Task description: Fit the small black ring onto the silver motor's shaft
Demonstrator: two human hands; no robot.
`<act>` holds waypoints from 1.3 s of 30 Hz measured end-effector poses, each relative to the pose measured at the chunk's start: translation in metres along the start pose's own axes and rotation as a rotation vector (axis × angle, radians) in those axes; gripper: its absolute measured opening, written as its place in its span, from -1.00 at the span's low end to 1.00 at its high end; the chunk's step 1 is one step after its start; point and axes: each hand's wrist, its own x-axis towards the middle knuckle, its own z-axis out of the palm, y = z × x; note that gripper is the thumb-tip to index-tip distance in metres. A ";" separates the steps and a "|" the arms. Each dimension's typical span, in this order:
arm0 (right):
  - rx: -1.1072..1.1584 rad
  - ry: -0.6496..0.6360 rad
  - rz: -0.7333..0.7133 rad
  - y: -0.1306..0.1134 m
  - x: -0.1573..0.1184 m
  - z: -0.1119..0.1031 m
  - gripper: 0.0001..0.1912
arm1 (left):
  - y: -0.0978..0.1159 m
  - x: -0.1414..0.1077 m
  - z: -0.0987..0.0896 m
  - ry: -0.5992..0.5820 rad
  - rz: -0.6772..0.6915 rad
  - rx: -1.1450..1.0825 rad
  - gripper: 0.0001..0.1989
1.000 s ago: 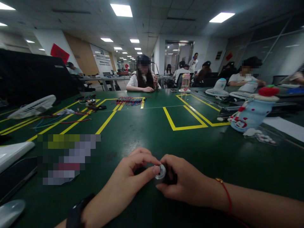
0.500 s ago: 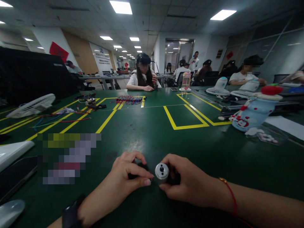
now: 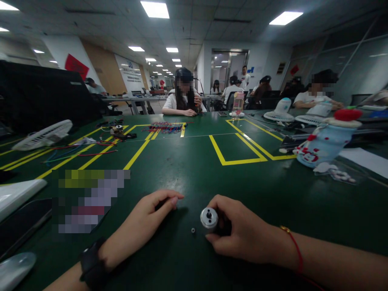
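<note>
My right hand [image 3: 239, 230] is wrapped round a silver metal cylinder [image 3: 209, 218], which stands upright with small dark holes and a centre shaft in its top face. Left of the cylinder, a tiny metal ring-like part [image 3: 193, 230] lies on the green table [image 3: 182, 178]. My left hand [image 3: 156, 210] hovers up and left of that small part, not touching it. Its thumb and index finger are close together at the tips, and the other fingers are mostly hidden behind them. Whether anything is between them cannot be made out.
A blue bottle with a red top [image 3: 325, 141] stands at the right. Tangled wires [image 3: 166, 127] lie farther back near yellow tape lines. A white fan [image 3: 44, 135] and a white mouse [image 3: 18, 266] are at the left. A person sits across the table.
My left hand has moved up and left, away from the cylinder. The tiny part now lies visible on the table where its fingertips were. My right hand keeps its hold on the cylinder.
</note>
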 end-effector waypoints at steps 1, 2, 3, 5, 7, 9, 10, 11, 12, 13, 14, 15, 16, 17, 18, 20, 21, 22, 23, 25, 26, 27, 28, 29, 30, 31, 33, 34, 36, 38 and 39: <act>-0.002 0.002 0.002 0.000 0.000 0.000 -0.73 | 0.000 -0.001 0.000 0.006 -0.022 -0.005 -0.77; -0.003 0.004 0.000 0.000 0.000 0.000 -0.72 | 0.000 -0.001 0.000 0.001 -0.030 -0.010 -0.76; -0.004 0.006 -0.003 0.000 0.000 0.000 -0.72 | 0.000 -0.002 0.000 -0.007 -0.025 -0.012 -0.76; -0.001 0.006 -0.010 0.000 -0.001 0.000 -0.72 | 0.000 -0.002 0.001 -0.019 -0.004 -0.010 -0.76; -0.005 0.008 -0.011 0.001 -0.001 0.000 -0.73 | -0.002 -0.002 0.001 -0.022 0.013 -0.002 -0.76; -0.010 0.009 -0.010 0.001 -0.001 0.000 -0.73 | -0.003 -0.001 0.001 -0.021 0.029 0.008 -0.75; -0.011 0.009 -0.011 0.000 -0.001 0.000 -0.73 | -0.003 0.000 0.001 -0.022 0.039 0.012 -0.75; -0.011 0.008 -0.012 0.000 -0.001 0.000 -0.73 | -0.004 0.000 0.001 -0.026 0.047 0.015 -0.75; -0.010 0.008 -0.014 0.000 -0.001 0.001 -0.73 | -0.003 0.000 0.001 -0.030 0.053 0.017 -0.74; -0.010 0.008 -0.015 0.000 -0.001 0.001 -0.73 | -0.003 0.000 0.000 -0.035 0.060 0.019 -0.75; -0.010 0.009 -0.015 0.000 -0.002 0.001 -0.73 | -0.002 0.000 0.000 -0.044 0.067 0.025 -0.75; -0.009 0.010 -0.015 0.000 -0.002 0.001 -0.73 | -0.001 -0.001 0.000 -0.060 0.079 0.043 -0.76; -0.008 0.009 -0.015 0.000 -0.002 0.001 -0.73 | 0.000 -0.002 0.001 -0.081 0.100 0.074 -0.79; -0.006 0.009 -0.016 0.000 -0.002 0.001 -0.73 | 0.001 -0.003 0.001 -0.105 0.129 0.117 -0.82; -0.003 0.007 -0.016 0.000 -0.002 0.001 -0.73 | 0.003 -0.004 0.002 -0.128 0.161 0.165 -0.84; -0.004 0.009 -0.020 0.000 -0.002 0.001 -0.73 | 0.006 -0.007 0.004 -0.164 0.211 0.251 -0.83; -0.006 0.011 -0.023 0.000 -0.002 0.001 -0.73 | 0.008 -0.008 0.006 -0.175 0.222 0.279 -0.81; -0.010 0.012 -0.026 0.000 -0.001 0.001 -0.73 | 0.010 -0.009 0.008 -0.180 0.226 0.297 -0.80; -0.013 0.013 -0.027 0.001 -0.001 0.001 -0.73 | 0.011 -0.010 0.010 -0.185 0.224 0.309 -0.80; -0.014 0.009 -0.028 0.001 -0.001 0.001 -0.73 | 0.013 -0.011 0.013 -0.192 0.222 0.321 -0.83; -0.015 0.009 -0.028 0.002 -0.001 0.002 -0.73 | 0.014 -0.011 0.015 -0.195 0.222 0.323 -0.85; -0.013 0.008 -0.029 0.002 0.000 0.002 -0.73 | 0.015 -0.010 0.015 -0.196 0.224 0.319 -0.88; -0.011 0.008 -0.028 0.003 0.000 0.002 -0.73 | 0.015 -0.010 0.016 -0.198 0.224 0.307 -0.91; -0.009 0.005 -0.027 0.003 0.000 0.003 -0.73 | 0.015 -0.009 0.015 -0.199 0.222 0.278 -0.93; -0.008 0.003 -0.025 0.003 0.001 0.003 -0.73 | 0.016 -0.008 0.014 -0.195 0.218 0.232 -0.95; -0.009 0.000 -0.021 0.003 0.001 0.003 -0.73 | 0.017 -0.007 0.013 -0.184 0.212 0.171 -0.95; -0.021 -0.006 -0.019 0.003 0.001 0.003 -0.73 | 0.020 -0.005 0.011 -0.121 0.201 0.047 -0.91; -0.031 -0.004 -0.023 0.003 0.001 0.003 -0.72 | 0.022 -0.005 0.011 -0.069 0.203 -0.002 -0.88; -0.048 -0.001 -0.040 0.002 0.001 0.003 -0.71 | 0.027 -0.006 0.013 0.031 0.235 -0.056 -0.83; -0.058 0.006 -0.057 0.003 0.002 0.003 -0.72 | 0.033 -0.009 0.017 0.064 0.290 -0.049 -0.78; -0.065 0.010 -0.064 0.003 0.002 0.003 -0.73 | 0.035 -0.011 0.019 0.054 0.319 -0.030 -0.75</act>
